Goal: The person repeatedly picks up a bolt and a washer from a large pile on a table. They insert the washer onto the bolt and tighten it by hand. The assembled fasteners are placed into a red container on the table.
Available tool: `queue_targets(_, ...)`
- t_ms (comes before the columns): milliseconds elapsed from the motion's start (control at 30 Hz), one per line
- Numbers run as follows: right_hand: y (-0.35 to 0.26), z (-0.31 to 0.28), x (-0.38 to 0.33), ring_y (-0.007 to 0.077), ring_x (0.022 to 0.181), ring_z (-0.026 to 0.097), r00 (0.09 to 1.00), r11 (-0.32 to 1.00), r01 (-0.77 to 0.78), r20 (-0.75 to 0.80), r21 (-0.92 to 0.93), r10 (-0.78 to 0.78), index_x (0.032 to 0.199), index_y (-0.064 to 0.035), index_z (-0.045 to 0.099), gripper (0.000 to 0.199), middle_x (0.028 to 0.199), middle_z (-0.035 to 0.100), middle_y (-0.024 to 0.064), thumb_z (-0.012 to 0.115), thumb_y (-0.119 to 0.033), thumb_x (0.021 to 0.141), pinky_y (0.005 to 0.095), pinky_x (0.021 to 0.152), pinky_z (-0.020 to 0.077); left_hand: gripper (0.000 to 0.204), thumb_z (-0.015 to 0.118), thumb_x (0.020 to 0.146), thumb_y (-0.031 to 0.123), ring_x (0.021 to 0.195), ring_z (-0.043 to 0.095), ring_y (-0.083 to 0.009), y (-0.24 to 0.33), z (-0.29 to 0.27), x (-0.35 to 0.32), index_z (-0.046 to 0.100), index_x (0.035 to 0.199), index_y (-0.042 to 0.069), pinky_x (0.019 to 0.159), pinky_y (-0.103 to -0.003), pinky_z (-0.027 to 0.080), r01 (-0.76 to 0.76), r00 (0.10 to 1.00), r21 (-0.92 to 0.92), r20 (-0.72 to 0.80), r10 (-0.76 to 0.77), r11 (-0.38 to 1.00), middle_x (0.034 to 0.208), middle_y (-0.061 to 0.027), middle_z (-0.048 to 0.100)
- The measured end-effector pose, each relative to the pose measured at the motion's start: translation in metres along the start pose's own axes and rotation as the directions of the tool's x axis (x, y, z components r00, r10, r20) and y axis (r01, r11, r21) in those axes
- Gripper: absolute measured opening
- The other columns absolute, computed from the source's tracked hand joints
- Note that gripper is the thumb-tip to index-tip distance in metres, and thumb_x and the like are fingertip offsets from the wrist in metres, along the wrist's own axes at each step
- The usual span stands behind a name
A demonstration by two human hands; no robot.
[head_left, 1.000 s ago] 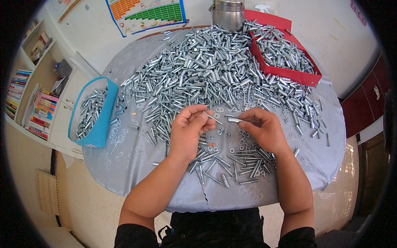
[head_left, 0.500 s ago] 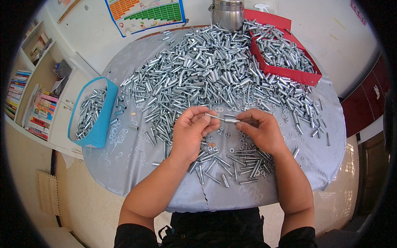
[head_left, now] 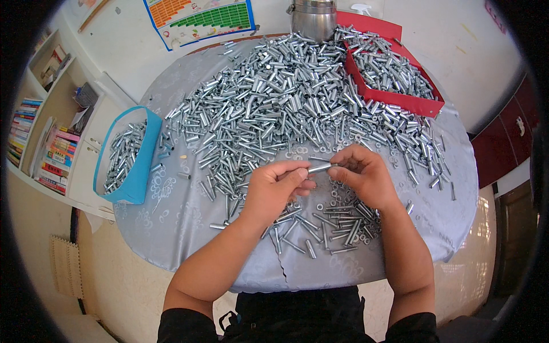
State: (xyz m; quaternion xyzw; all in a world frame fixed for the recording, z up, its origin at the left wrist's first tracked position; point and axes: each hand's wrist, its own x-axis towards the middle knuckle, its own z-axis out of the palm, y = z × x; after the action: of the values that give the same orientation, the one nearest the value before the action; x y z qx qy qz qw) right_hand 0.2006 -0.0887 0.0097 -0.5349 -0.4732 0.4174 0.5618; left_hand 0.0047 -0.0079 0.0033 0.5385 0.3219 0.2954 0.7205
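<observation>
A shiny metal sleeve [head_left: 319, 168] spans the gap between my two hands above the table. The thumb and fingers of my left hand [head_left: 278, 184] pinch its left end. At the other end, my right hand [head_left: 363, 176] closes its thumb and fingertips on it. Whether a bolt sits inside the sleeve is hidden by the fingers. Below the hands lies a small group of loose bolts [head_left: 349, 226], with nuts [head_left: 319, 206] beside them. Beyond the hands spreads a large heap of metal sleeves and bolts [head_left: 269, 97].
A blue bin [head_left: 137, 180] of sleeves stands at the left of the round, cloth-covered table [head_left: 166, 243]. At the back right sits a red box [head_left: 400, 103] full of metal parts, beside a steel canister [head_left: 313, 22]. Bookshelves [head_left: 46, 120] line the left wall.
The bolt that pointed from my left fingers toward the sleeve no longer shows separately. My left hand has moved right and slightly down, closing onto the sleeve's left end.
</observation>
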Motion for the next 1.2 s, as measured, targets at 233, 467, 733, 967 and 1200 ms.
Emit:
queue_targets(233,-0.002,0.007,-0.001,0.0065,0.068,0.057,1.0,1.0,-0.017,-0.023,-0.011,0.017,0.091,-0.0012,0.064,0.009,0.078,0.063,0.0006,0.069,-0.007,0.086,0.0225,0.061,0.0461,0.026,0.057,0.094,0.009,0.082,0.069,-0.0191,0.0,0.001,-0.002,0.061,0.117,-0.003,0.068,-0.029,0.058,-0.025,0.998,-0.008,0.057,0.025,1.0,0.097,-0.0136,0.069)
queue_targets(467,-0.004,0.003,-0.001,0.0128,0.061,0.057,0.995,0.887,0.042,-0.061,-0.461,-0.078,0.084,0.0001,0.066,0.012,0.074,0.063,0.0073,0.072,-0.011,0.083,0.0287,0.058,0.0452,0.024,0.058,0.093,0.009,0.073,0.067,-0.0158,0.005,-0.004,-0.001,0.062,0.114,-0.002,0.065,-0.029,0.058,-0.063,0.991,-0.037,-0.118,0.058,0.997,0.097,-0.0128,0.069)
queue_targets(733,0.005,-0.013,0.001,0.0306,0.072,0.062,0.96,0.69,0.139,-0.075,-0.711,-0.271,0.088,-0.0034,0.068,0.011,0.084,0.064,0.0137,0.069,-0.009,0.079,0.0382,0.065,0.0493,0.023,0.06,0.092,0.01,0.072,0.066,-0.0146,0.002,-0.006,0.001,0.063,0.111,-0.002,0.064,-0.028,0.057,-0.128,0.983,-0.091,-0.147,0.114,0.988,0.093,-0.0124,0.069)
queue_targets(967,0.007,-0.014,0.0,0.0338,0.084,0.061,0.992,0.558,0.086,0.017,-0.825,-0.129,0.087,-0.0066,0.069,0.011,0.083,0.061,0.014,0.067,-0.012,0.077,0.0426,0.074,0.049,0.023,0.061,0.092,0.011,0.071,0.066,-0.0143,0.0,-0.007,0.001,0.063,0.111,-0.001,0.063,-0.028,0.056,-0.112,0.987,-0.082,-0.123,0.101,0.99,0.093,-0.0121,0.07)
queue_targets(1200,0.004,-0.019,-0.003,0.0324,0.085,0.061,0.988,0.528,0.131,0.065,-0.839,-0.143,0.084,-0.0085,0.071,0.011,0.084,0.062,0.013,0.068,-0.016,0.077,0.0413,0.074,0.0495,0.022,0.062,0.092,0.011,0.071,0.066,-0.0139,0.002,-0.004,0.001,0.064,0.11,0.0,0.063,-0.028,0.056,-0.091,0.989,-0.076,-0.125,0.081,0.993,0.092,-0.0114,0.07)
